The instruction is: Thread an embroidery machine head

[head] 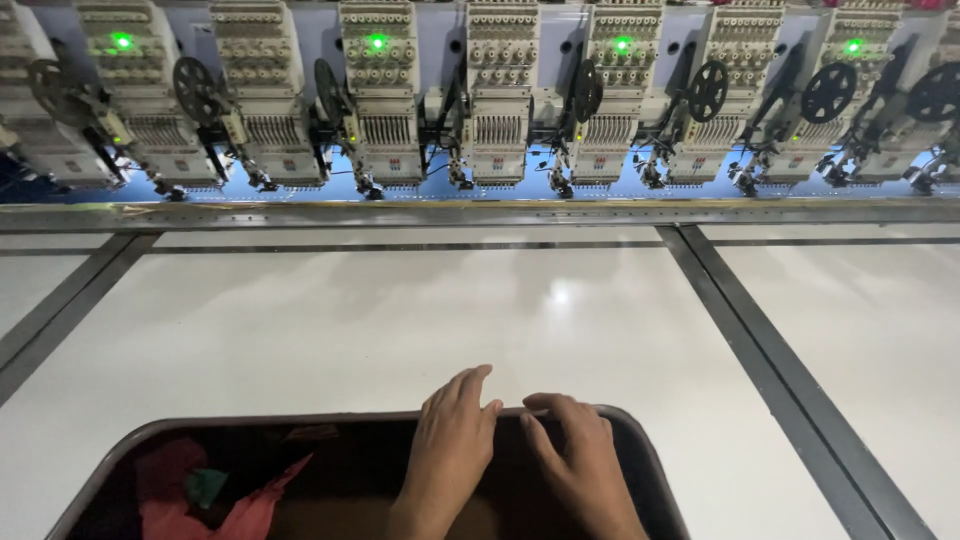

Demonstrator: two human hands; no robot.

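Head view of a multi-head embroidery machine and the white worktop before it. Both hands rest on the far rim of a dark tub at the near edge of the worktop: the left hand lies flat with fingers stretched over the rim, its grip open and holding nothing; the right hand sits just beside it, fingers curled on the rim, seemingly pinching it lightly, with no separate item visible in its grip. Red cloth with a small green scrap lies in the tub's left part, well apart from the hands. Judged from this layout, no fabric yet lies on the worktop; the cloth remains in the tub, so the handling appears at its outset.
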